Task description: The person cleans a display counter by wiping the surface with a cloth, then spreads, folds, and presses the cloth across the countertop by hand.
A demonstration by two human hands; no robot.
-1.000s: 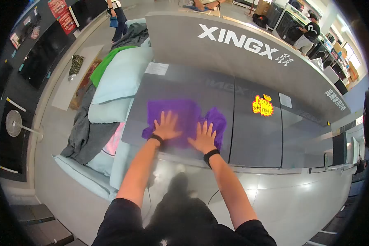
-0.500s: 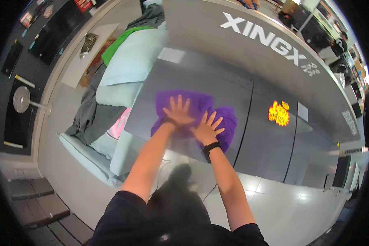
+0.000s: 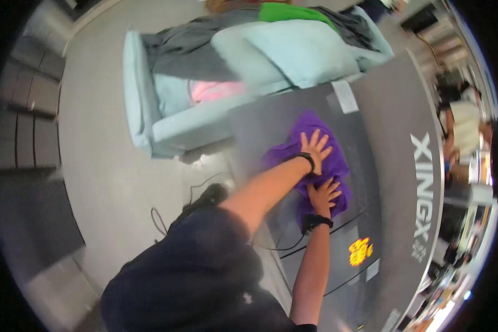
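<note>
A purple cloth (image 3: pixel 337 160) lies rumpled on the dark grey top panel (image 3: pixel 271 119). My left hand (image 3: pixel 316 150) presses flat on the cloth with its fingers spread. Just below it in the view, my right hand (image 3: pixel 323 198) also rests on the cloth, fingers apart. A dark band circles each wrist. A white label (image 3: pixel 345 97) is stuck near the panel's far corner, and a yellow and red price sticker (image 3: pixel 359 252) is on the neighbouring panel.
A light blue sofa (image 3: pixel 193 127) with cushions, grey fabric and a green cloth (image 3: pixel 296 13) stands beside the panel. An upright grey board (image 3: pixel 398 166) lettered XINGX borders the other side. A thin cable (image 3: pixel 159 221) lies on the floor. People are in the background.
The view has turned strongly, so the sofa now shows at the top and the lettered board at the right. Both hands remain spread on the cloth, whose folds have shifted.
</note>
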